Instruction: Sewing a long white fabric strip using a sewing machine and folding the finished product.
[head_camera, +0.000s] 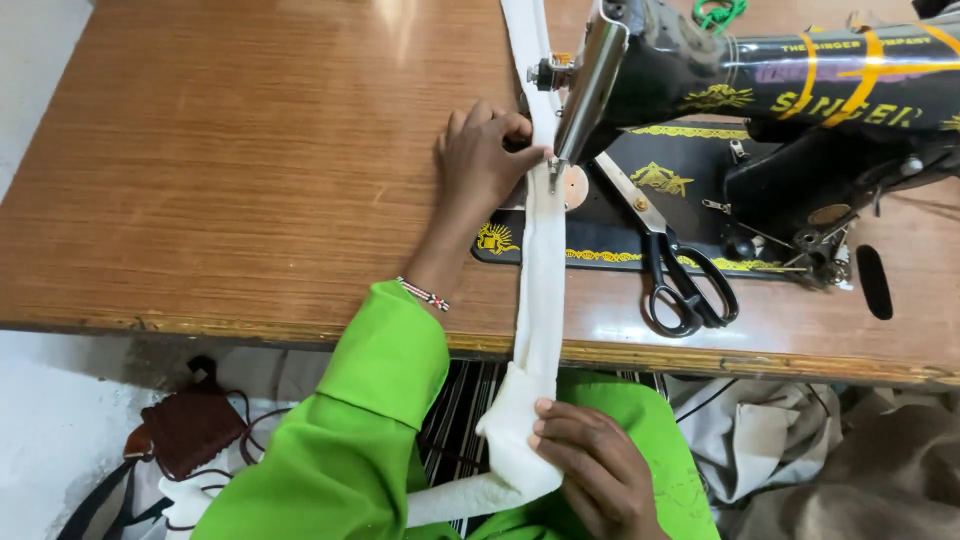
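Note:
A long white fabric strip (542, 270) runs from the far table edge, under the needle of a black sewing machine (760, 90), and down over the near table edge into my lap. My left hand (485, 155) presses flat on the strip just left of the presser foot, fingertips beside the needle. Below the table edge, my right hand (595, 465) grips the folded lower end of the strip. Both my sleeves are bright green, and a beaded bracelet (424, 293) circles my left wrist.
Black-handled scissors (675, 270) lie on the machine bed right of the strip. The wooden table (230, 170) stretches to the left. A brown pouch (190, 425) and grey cloth (780, 430) lie below the table edge. Green thread (718, 12) sits atop the machine.

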